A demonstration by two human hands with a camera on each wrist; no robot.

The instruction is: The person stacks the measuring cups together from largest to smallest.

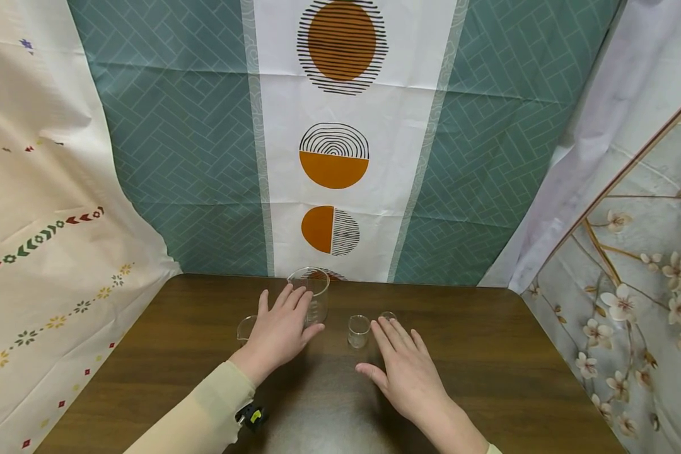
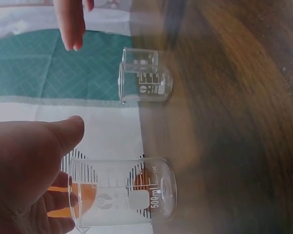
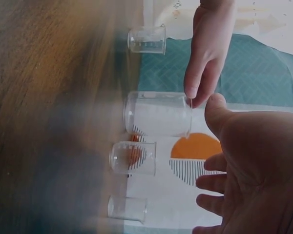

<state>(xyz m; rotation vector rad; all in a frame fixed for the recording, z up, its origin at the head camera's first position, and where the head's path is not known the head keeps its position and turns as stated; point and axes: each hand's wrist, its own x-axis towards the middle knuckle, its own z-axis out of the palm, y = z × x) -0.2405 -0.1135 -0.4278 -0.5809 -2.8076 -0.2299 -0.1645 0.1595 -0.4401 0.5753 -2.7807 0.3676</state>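
My left hand is held over the table with its fingers extended, close to the rim of a large clear glass beaker. White print on that beaker reads 500ml in the left wrist view. A smaller beaker, partly hidden behind the left hand, stands to its left. My right hand hovers palm down, fingers straight, grasping nothing. Just beyond its fingertips are a small beaker and another small one, mostly covered by the fingers in the head view. All the beakers stand upright in a rough row.
The brown wooden table ends at a green and white patterned curtain behind the beakers. Patterned cloths hang at the left and right. A black wrist strap piece sits at the left sleeve.
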